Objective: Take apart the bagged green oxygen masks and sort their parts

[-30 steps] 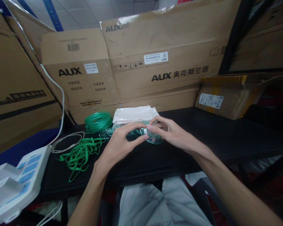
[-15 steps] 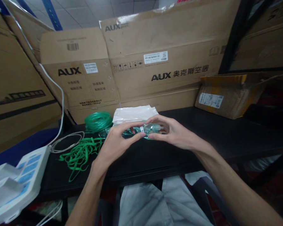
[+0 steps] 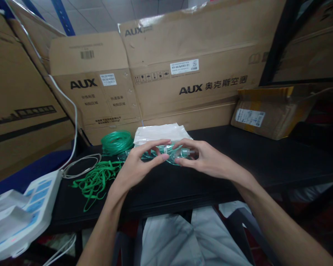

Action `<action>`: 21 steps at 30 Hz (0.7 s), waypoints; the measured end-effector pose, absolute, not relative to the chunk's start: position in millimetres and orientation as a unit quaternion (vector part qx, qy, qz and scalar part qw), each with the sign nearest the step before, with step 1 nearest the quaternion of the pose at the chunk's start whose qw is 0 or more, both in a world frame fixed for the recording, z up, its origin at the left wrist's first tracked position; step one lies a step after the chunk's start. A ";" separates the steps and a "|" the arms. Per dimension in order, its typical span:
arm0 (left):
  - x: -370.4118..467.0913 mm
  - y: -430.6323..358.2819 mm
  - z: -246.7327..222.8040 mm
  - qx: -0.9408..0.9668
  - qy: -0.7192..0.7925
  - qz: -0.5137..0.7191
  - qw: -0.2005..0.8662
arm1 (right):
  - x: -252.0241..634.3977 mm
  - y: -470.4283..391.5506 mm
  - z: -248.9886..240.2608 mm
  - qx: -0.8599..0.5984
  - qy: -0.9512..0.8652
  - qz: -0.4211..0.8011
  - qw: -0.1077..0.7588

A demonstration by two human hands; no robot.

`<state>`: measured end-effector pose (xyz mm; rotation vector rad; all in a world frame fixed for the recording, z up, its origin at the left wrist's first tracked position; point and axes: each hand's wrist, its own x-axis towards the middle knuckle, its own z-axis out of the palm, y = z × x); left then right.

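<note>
A clear green plastic mask with a pale connector at its right end is between my two hands, over the black table. My left hand curves round its left part, thumb and fingertips near a small white piece. Round the right part my right hand is curled, thumb below and fingers above. Behind the hands lies a stack of white bags. To the left are a coil of green tubing and a tangle of green elastic straps. More clear green plastic shows beside my left hand.
Large cardboard boxes stand along the back of the black table. An opened carton sits at the back right. At the left are a white power strip and a thin looped cable.
My left fingers have parted slightly from the small white piece, which they pinched before. The mask has turned a little between the hands. The view has shifted slightly.
</note>
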<state>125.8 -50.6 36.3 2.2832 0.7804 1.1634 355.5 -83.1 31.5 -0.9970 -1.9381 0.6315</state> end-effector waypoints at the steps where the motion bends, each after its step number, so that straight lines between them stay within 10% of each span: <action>1: 124.3 -50.2 36.9 0.824 0.275 0.424 0.255 | 356.3 -82.6 31.7 -0.402 -0.776 0.243 0.421; 21: 35.3 -67.3 -3.1 0.879 0.448 0.154 0.056 | 377.5 -75.1 34.6 -0.464 -0.784 0.176 0.373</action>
